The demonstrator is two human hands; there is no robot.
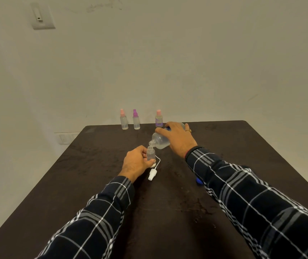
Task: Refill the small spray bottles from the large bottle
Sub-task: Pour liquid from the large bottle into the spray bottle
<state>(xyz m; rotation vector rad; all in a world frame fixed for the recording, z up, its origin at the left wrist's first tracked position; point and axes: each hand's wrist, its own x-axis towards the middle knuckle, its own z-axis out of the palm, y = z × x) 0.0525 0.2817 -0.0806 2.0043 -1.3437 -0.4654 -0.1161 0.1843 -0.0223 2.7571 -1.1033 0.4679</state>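
- Dark table [168, 212]: the work happens at its middle.
- Large bottle [159, 140]: my right hand [177, 137] wraps its body and tips its mouth onto the small one. It is smooth, probably slippery plastic.
- Small spray bottle [151, 153]: my left hand [136, 161] grips it upright. It is light and easily toppled.
- White spray head [152, 174]: lies loose beside it.

Room's pretty simple: a plain off-white painted wall [186, 53] with grey scuff marks [104, 6] near the top. A white rectangular switch plate [42, 16] sits high on the left, and a second white wall plate [66, 138] sits low, just beside the dark brown matte table [224, 139]. Lighting's dim and warmish.
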